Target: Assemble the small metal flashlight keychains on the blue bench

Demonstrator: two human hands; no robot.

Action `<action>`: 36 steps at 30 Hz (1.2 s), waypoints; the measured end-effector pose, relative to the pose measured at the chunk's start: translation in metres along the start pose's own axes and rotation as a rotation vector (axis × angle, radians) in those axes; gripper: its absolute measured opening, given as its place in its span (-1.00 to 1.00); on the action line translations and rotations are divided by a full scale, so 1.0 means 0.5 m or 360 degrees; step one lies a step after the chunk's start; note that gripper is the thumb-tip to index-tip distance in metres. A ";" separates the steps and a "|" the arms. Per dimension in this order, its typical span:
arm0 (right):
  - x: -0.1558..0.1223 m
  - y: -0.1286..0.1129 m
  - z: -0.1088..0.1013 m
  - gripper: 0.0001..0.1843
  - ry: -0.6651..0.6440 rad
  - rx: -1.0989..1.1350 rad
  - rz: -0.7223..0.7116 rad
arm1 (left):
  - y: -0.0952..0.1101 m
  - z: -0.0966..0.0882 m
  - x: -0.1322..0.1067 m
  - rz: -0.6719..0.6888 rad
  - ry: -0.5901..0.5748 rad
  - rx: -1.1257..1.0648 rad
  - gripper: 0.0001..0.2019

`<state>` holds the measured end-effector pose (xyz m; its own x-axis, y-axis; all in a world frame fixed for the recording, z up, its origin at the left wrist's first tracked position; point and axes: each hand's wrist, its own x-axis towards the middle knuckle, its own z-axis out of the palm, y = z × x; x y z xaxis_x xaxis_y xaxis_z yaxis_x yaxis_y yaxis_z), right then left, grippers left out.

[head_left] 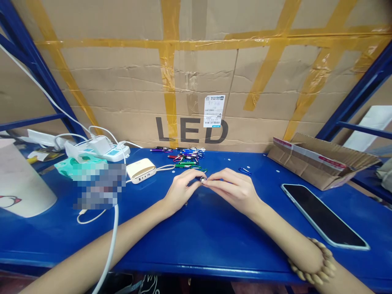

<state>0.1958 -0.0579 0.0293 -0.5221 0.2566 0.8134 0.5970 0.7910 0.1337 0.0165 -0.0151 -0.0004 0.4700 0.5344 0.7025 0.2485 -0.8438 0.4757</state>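
Observation:
My left hand and my right hand meet at the middle of the blue shelf. Their fingertips pinch a small silver metal piece, mostly hidden by my fingers, so its exact form cannot be seen. Beyond my hands lies a heap of small colored keychain flashlights with carabiner clips. A single blue carabiner lies just past my right hand. A wooden bead bracelet circles my right wrist.
A black smartphone lies to the right, below a flattened cardboard tray. On the left are a cream power bank, a white power strip, tissues and a white cup. A cardboard box stands behind.

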 end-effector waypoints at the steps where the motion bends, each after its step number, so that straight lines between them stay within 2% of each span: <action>1: -0.001 0.000 0.001 -0.89 0.0003 -0.0011 0.0012 | -0.001 0.000 0.000 0.0006 -0.0002 0.0006 -0.89; 10: 0.002 -0.004 0.007 -0.89 -0.0097 -0.0013 0.0221 | -0.011 0.006 -0.004 0.0070 -0.0024 0.0067 -0.87; 13: 0.002 -0.006 0.003 -0.91 -0.0009 0.0012 0.0304 | -0.008 -0.002 0.002 0.0087 0.0001 0.0143 -0.86; 15: 0.002 -0.007 0.003 -0.92 0.0064 0.0024 0.0410 | -0.007 -0.014 0.010 0.0151 -0.0013 0.0352 -0.84; 16: 0.001 -0.006 0.003 -0.92 0.0090 0.0024 0.0462 | -0.007 -0.022 0.014 0.0187 -0.0068 0.0546 -0.83; 19: -0.001 -0.001 0.004 -0.89 0.0095 0.0007 0.0610 | -0.012 -0.042 0.024 0.0339 -0.0648 0.0977 -0.83; 21: -0.003 0.006 0.006 -0.86 0.0004 -0.0018 0.0710 | -0.017 -0.051 0.028 0.0300 -0.0842 0.1094 -0.77; 22: -0.005 0.010 0.007 -0.84 -0.0075 -0.0030 0.0757 | -0.020 -0.054 0.028 0.0261 -0.0877 0.1110 -0.75; 25: -0.015 0.022 0.013 -0.83 -0.0420 -0.0013 0.0888 | -0.025 -0.056 0.029 0.0111 -0.0838 0.1032 -0.79; 29: -0.033 0.033 0.031 -0.69 -0.0846 0.0162 0.0910 | -0.028 -0.047 0.029 -0.0135 -0.0615 0.0717 -0.86; 33: -0.037 0.030 0.049 -0.77 -0.0991 0.0223 0.0789 | -0.021 -0.030 0.028 -0.0246 -0.0436 0.0121 -0.90; 36: -0.032 0.023 0.053 -0.80 -0.1005 0.0187 0.0757 | -0.008 -0.018 0.022 -0.0240 -0.0316 -0.0117 -0.86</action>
<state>0.1949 -0.0381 0.0029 -0.4948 0.8194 0.2894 0.7927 0.5621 -0.2359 0.0129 -0.0054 0.0103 0.5912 0.6276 0.5065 0.2696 -0.7457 0.6093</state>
